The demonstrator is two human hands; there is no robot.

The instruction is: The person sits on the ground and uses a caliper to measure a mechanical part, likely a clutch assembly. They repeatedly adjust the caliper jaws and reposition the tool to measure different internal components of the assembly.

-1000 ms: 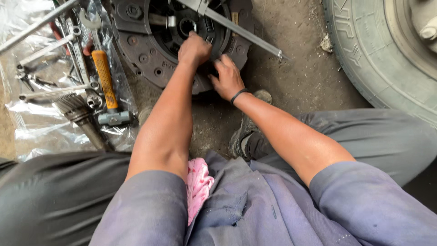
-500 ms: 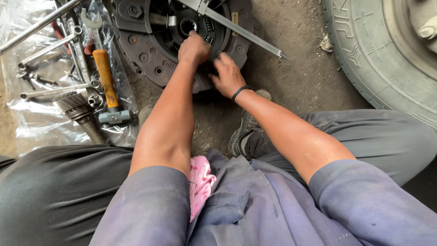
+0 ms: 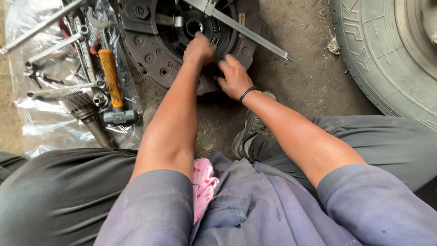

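Clutch plate (image 3: 150, 54) lies on the ground under both hands as half a second ago, left hand (image 3: 199, 49) fisted at its hub, right hand (image 3: 234, 77) curled on the rim beside it, hammer (image 3: 111, 82) left of them untouched.

I log a dirt floor (image 3: 309, 77) bearing 1 clutch plate (image 3: 150, 54), a clear plastic sheet (image 3: 41, 118) and 1 tyre (image 3: 378, 59).
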